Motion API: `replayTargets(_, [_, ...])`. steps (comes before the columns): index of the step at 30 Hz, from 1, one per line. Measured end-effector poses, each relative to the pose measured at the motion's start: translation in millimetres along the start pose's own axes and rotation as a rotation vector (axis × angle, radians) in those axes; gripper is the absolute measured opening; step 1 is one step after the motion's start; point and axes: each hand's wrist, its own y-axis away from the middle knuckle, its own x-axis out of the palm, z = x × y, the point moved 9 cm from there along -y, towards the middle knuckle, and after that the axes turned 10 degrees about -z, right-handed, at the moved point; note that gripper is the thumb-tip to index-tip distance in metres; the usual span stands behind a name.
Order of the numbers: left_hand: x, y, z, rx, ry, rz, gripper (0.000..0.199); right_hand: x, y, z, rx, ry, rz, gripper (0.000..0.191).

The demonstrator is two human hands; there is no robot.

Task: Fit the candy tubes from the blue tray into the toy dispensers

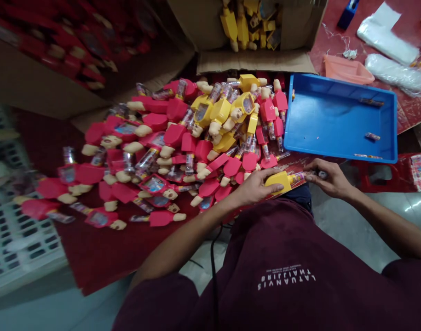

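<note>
My left hand (256, 187) is closed around a yellow plastic toy (279, 183) near the table's front edge. A clear tube with colourful contents (296, 177) sticks out of the toy's right end. My right hand (329, 178) is closed in a pinch at the far end of that tube. A small, shiny round piece (322, 174) shows by its fingers, too small to name. Left of my hands spreads a heap of similar pink toys (161, 218) with beige ends, many bearing clear tubes. Several yellow toys (220, 110) lie on top of the heap.
A blue tray (337, 117) with a few loose tubes stands to the right. Behind the heap, one cardboard box (255, 62) holds yellow toys; another box (31, 69) at left holds red ones. Plastic bags (396, 73) and an orange scoop-like dish (348, 70) lie at back right.
</note>
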Motion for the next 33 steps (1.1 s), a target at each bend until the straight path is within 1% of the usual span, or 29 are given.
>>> replayTargets(2, [-8.5, 2, -11, 0.084, -0.203, -0.091, 0.058, 5, 3, -13, 0.135, -0.050, 0.025, 0.041])
replayTargets(3, [-10.6, 3, -14, 0.106, -0.275, -0.106, 0.058, 9, 6, -20, 0.199, -0.073, 0.050, 0.043])
replayTargets(4, [-11.5, 2, -15, 0.104, -0.295, -0.101, 0.057, 12, 8, -24, 0.240, -0.082, 0.068, 0.045])
replayTargets(5, [-11.2, 1, -13, 0.075, -0.258, -0.073, 0.056, 13, 9, -25, 0.242, -0.076, 0.074, 0.046])
replayTargets(6, [-8.6, -1, -8, 0.021, -0.182, -0.020, 0.055, 13, 8, -22, 0.203, -0.058, 0.072, 0.045])
replayTargets(8, [1.5, -3, 5, -0.120, 0.005, 0.125, 0.056, 11, 7, -9, 0.055, -0.012, 0.049, 0.043])
replayTargets(9, [6.4, -3, 9, -0.175, 0.081, 0.180, 0.057, 9, 6, -3, -0.013, 0.004, 0.033, 0.042])
replayTargets(10, [9.5, -3, 12, -0.201, 0.133, 0.207, 0.057, 8, 6, 0, -0.052, 0.009, 0.026, 0.040])
replayTargets(11, [10.7, -4, 12, -0.193, 0.154, 0.204, 0.058, 8, 6, 1, -0.052, 0.003, 0.023, 0.038])
replayTargets(12, [9.7, -4, 10, -0.156, 0.146, 0.172, 0.059, 7, 6, -2, -0.018, -0.009, 0.023, 0.037])
replayTargets(15, [4.3, -4, 4, -0.029, 0.005, 0.049, 0.060, 11, 10, -18, 0.160, -0.063, 0.064, 0.041])
replayTargets(16, [4.0, -4, 4, -0.019, -0.028, 0.038, 0.060, 13, 11, -22, 0.199, -0.072, 0.081, 0.042])
replayTargets(17, [4.4, -4, 5, -0.031, -0.023, 0.044, 0.059, 14, 12, -23, 0.208, -0.067, 0.093, 0.043])
replayTargets(19, [9.6, -4, 10, -0.131, 0.085, 0.127, 0.060, 15, 11, -18, 0.132, -0.023, 0.098, 0.041])
replayTargets(21, [17.5, -2, 14, -0.267, 0.227, 0.240, 0.063, 13, 10, -7, -0.007, 0.019, 0.073, 0.038])
replayTargets(23, [21.9, -1, 15, -0.348, 0.300, 0.287, 0.066, 11, 10, 1, -0.106, 0.032, 0.047, 0.036])
replayTargets(24, [22.4, -2, 14, -0.349, 0.311, 0.275, 0.066, 9, 11, 2, -0.122, 0.031, 0.042, 0.034])
replayTargets(26, [22.4, -4, 13, -0.294, 0.309, 0.211, 0.063, 8, 11, 0, -0.100, 0.034, 0.049, 0.034])
replayTargets(28, [23.0, -6, 13, -0.217, 0.291, 0.141, 0.061, 7, 10, -6, -0.033, 0.026, 0.067, 0.036])
replayTargets(30, [22.9, -8, 14, -0.162, 0.285, 0.082, 0.064, 7, 9, -11, 0.039, 0.008, 0.089, 0.037])
replayTargets(32, [22.9, -9, 18, -0.178, 0.307, 0.062, 0.068, 4, 6, -10, 0.049, 0.008, 0.079, 0.037])
replayTargets(33, [25.1, -9, 20, -0.217, 0.335, 0.090, 0.070, 1, 5, -8, 0.023, 0.017, 0.064, 0.038])
